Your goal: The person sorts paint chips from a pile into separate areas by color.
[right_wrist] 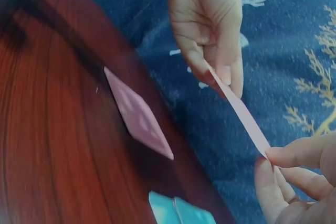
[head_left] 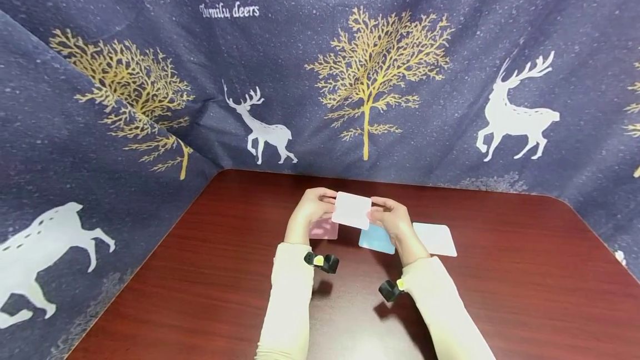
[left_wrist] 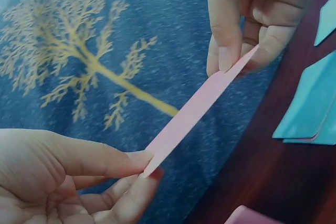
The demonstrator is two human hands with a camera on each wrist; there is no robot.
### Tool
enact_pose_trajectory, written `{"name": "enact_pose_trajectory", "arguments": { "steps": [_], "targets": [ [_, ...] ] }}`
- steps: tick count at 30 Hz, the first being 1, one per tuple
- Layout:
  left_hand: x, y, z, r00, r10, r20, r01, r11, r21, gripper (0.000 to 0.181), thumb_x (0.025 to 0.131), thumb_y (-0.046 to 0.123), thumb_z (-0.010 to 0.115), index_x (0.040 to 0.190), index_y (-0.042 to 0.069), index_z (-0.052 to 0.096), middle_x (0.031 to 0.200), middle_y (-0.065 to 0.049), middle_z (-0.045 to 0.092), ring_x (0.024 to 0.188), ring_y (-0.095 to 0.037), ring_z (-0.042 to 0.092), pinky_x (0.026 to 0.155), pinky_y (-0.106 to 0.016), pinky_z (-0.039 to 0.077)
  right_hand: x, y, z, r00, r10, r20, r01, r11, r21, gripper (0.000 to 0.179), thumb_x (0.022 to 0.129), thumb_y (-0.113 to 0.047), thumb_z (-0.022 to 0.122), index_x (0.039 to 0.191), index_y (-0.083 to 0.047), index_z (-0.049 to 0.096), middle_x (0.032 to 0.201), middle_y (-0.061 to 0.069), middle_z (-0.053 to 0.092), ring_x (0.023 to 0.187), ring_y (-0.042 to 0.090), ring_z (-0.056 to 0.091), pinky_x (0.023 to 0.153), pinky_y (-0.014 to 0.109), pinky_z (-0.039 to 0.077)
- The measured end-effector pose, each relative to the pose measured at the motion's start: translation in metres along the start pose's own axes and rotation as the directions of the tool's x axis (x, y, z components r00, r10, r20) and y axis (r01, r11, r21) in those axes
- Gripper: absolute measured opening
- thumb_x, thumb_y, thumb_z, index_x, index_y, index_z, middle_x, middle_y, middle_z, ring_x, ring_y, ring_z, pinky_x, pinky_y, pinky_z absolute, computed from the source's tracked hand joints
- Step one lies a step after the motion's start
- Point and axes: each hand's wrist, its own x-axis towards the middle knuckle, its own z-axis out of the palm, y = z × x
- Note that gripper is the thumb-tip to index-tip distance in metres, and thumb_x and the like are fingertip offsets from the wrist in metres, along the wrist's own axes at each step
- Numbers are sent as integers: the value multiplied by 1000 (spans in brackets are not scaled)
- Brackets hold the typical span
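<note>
While aloft, card (head_left: pixel 351 210) between 2 hands (head_left: pixel 312 208) (head_left: pixel 393 219)

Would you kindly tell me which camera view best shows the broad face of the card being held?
The head view: there the held card turns its broad face toward the camera, between the left hand and right hand. Both wrist views show it at a steep slant, as a narrow strip.

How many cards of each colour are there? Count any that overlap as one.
Pink: 2, the held card and the pink card on the table
Blue: 1, the blue card, possibly layered
White in the head view: 1, the white card
Total: 4
</note>
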Motion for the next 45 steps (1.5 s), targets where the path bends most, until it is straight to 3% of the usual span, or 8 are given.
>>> {"name": "enact_pose_trajectory", "arguments": {
  "steps": [6,13,15,24,37,45],
  "targets": [
    [-2,-3,-17,999,-18,-48,17,1000,-5,40,79,-17,57,118,-9,60,107,-27,65,73,-13,61,80,-41,56,3,-6,19,1000,-14,13,14,1000,2,48,84,10,58,131,12,47,90,9,62,69,5,61,73,22,54],
    [-8,-5,-33,997,-35,-66,35,999,3,43,81,-17,56,122,-8,58,109,-28,64,70,-11,57,66,-27,53,9,-5,37,1000,6,-10,-6,999,-50,39,85,9,58,124,11,53,102,20,63,73,9,63,77,27,56],
    [-10,-6,-38,996,-38,-80,38,999,7,43,81,-16,57,123,-7,58,109,-27,64,73,-12,59,69,-28,54,10,-6,42,1000,-2,-7,1,998,-61,39,85,9,58,124,12,54,105,23,63,74,10,63,78,28,56],
    [-6,-18,-45,992,-61,-114,63,998,13,44,82,-16,58,125,-7,57,113,-27,63,88,-21,65,83,-38,55,18,-2,53,1000,18,-10,-19,996,-85,37,85,8,61,121,10,57,104,23,64,74,10,64,85,36,54],
    [-2,-27,-46,981,-78,-177,77,997,-16,41,80,-20,57,119,-10,60,109,-29,64,73,-12,61,74,-31,57,27,7,62,1000,-16,-11,16,998,-59,36,82,11,60,117,13,57,86,15,64,66,9,62,72,30,57],
    [2,-35,-45,979,-98,-181,100,995,0,36,80,-18,56,115,-12,61,108,-29,64,75,-14,61,76,-34,57,32,15,67,1000,-2,-31,-2,995,-101,33,82,10,62,115,13,58,88,22,66,63,14,64,74,36,58]
  ]
}}
